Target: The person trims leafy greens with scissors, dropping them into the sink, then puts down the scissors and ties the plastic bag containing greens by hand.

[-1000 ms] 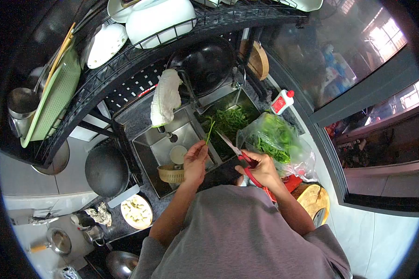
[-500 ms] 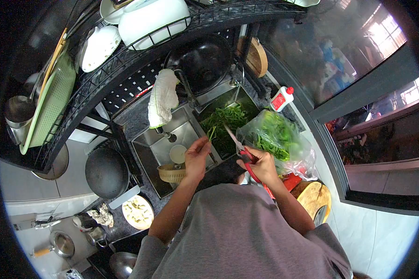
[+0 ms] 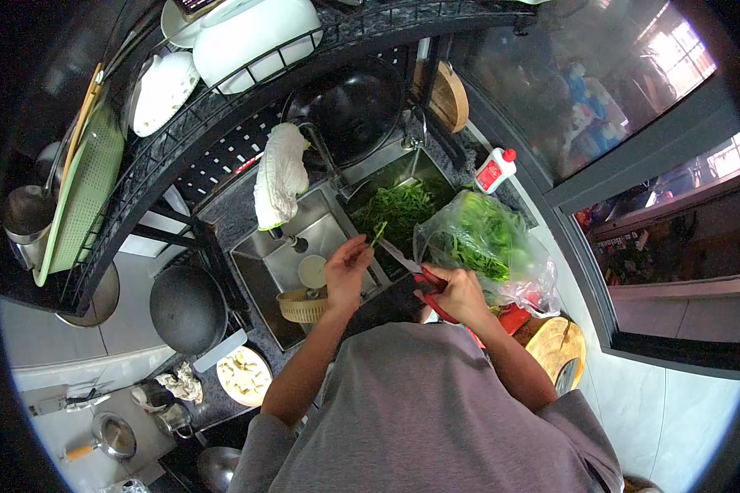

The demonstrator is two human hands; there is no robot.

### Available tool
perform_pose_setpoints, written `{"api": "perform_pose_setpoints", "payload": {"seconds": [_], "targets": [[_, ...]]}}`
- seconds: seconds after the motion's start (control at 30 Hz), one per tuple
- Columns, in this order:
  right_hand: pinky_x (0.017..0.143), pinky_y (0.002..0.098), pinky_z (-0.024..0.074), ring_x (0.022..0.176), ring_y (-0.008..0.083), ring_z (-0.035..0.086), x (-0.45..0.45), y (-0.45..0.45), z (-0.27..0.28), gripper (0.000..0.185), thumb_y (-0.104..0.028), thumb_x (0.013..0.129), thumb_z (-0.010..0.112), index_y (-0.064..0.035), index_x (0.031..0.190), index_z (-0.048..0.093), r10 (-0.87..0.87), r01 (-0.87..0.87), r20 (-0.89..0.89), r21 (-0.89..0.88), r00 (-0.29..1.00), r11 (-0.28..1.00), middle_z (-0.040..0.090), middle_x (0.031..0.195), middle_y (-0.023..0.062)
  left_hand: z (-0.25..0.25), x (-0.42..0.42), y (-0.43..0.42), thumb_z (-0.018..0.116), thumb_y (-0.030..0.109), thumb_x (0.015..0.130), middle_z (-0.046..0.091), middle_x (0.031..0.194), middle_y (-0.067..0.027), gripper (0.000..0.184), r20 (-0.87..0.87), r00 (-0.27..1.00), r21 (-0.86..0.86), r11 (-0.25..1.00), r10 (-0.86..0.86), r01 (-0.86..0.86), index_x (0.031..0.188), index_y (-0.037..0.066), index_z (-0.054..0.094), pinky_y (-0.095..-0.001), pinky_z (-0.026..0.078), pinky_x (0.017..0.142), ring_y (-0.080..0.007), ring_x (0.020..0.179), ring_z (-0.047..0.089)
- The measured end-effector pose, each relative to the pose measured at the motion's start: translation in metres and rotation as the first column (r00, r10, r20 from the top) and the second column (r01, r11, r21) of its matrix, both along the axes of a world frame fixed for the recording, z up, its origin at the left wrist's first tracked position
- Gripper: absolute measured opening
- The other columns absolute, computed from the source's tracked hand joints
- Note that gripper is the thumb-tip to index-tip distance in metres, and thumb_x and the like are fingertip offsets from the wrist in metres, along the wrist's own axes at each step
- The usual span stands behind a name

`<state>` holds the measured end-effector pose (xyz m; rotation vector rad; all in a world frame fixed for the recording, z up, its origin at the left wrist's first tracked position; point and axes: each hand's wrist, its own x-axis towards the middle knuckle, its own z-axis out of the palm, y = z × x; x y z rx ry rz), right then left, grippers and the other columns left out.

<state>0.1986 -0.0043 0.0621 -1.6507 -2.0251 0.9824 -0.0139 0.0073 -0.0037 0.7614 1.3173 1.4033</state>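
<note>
Pinched in my left hand (image 3: 347,267) is a short green vegetable stem (image 3: 378,234), held above the divider between the two sink basins. My right hand (image 3: 456,294) grips red-handled scissors (image 3: 436,287), their blades angled up and left toward that stem. Cut greens (image 3: 399,209) lie heaped in the right-hand basin (image 3: 440,185), beyond both hands. Just right of my right hand is a clear plastic bag (image 3: 518,271) with more leafy greens (image 3: 481,234) inside. The fingertips of my left hand partly hide the stem's lower end.
A tan basket (image 3: 300,306) and a pale bowl (image 3: 312,271) sit in the left basin (image 3: 259,263). The faucet (image 3: 330,160) stands behind, near a white cloth (image 3: 279,177). A white bottle (image 3: 495,171) is at right. Above hangs a dish rack (image 3: 386,31); a plate of pale pieces (image 3: 243,375) lies lower left.
The stem in my left hand is shorter, and its long leafy part is gone from between the hands. The scissors have shifted slightly down and left, away from the heaped greens.
</note>
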Motion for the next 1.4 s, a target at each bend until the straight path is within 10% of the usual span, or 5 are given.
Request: {"api": "perform_pose_setpoints", "payload": {"seconds": [0.67,0.77,1.07,1.27,1.4], "targets": [[0.062,0.0305,0.0488,0.063,0.0156,0.061,0.001,0.003,-0.021,0.046,-0.036,0.07,0.078,-0.0078,0.105,0.068,-0.036,-0.077,-0.308,-0.346,0.951,0.935,0.066,0.072,0.0115,-0.023,0.007,0.007,0.066,-0.002,0.08,0.061,0.096,-0.0037,0.041,0.059,0.995,0.049,0.995,0.084,-0.087,0.12,0.006,0.058,-0.0267,0.048,0.08,-0.012,0.086,0.057],[0.054,0.0237,0.0454,0.057,0.0062,0.057,0.0,0.007,-0.023,0.034,-0.019,0.076,0.074,0.001,0.102,0.065,0.093,-0.137,-0.281,-0.139,0.955,0.981,0.064,0.065,0.0074,-0.021,0.009,0.008,0.066,-0.003,0.08,0.06,0.097,-0.0034,0.042,0.027,0.997,0.028,0.997,0.077,-0.078,0.12,0.006,0.057,-0.0268,0.048,0.08,-0.0118,0.087,0.056],[0.067,0.0318,0.0505,0.07,0.0206,0.066,0.02,-0.007,-0.033,0.045,-0.028,0.07,0.078,-0.0079,0.109,0.065,-0.057,-0.006,-0.27,-0.225,0.961,0.974,0.068,0.081,0.0137,-0.055,0.007,-0.002,0.063,-0.001,0.083,0.063,0.092,-0.004,0.035,-0.12,0.988,0.086,0.993,0.095,-0.085,0.117,0.004,0.059,-0.0272,0.048,0.077,-0.0124,0.082,0.058],[0.074,0.0333,0.0506,0.08,0.0237,0.067,0.074,-0.056,-0.045,0.043,-0.016,0.073,0.074,-0.0059,0.112,0.061,-0.01,-0.014,-0.328,-0.07,0.945,0.997,0.068,0.092,0.0141,-0.046,0.037,-0.03,0.061,0.005,0.085,0.066,0.091,-0.006,0.024,-0.139,0.904,-0.303,0.887,-0.404,0.349,0.109,0.002,0.063,-0.0262,0.048,0.075,-0.0128,0.081,0.061],[0.075,0.0348,0.0503,0.084,0.028,0.066,0.105,-0.09,-0.032,0.038,-0.01,0.077,0.067,-0.0032,0.114,0.06,-0.116,0.051,-0.227,-0.274,0.967,0.96,0.066,0.098,0.0175,-0.052,0.086,-0.032,0.066,0.008,0.078,0.067,0.086,-0.008,0.024,-0.276,0.582,-0.423,0.641,-0.765,0.641,0.102,0.001,0.066,-0.0262,0.05,0.069,-0.0123,0.075,0.063]]}}
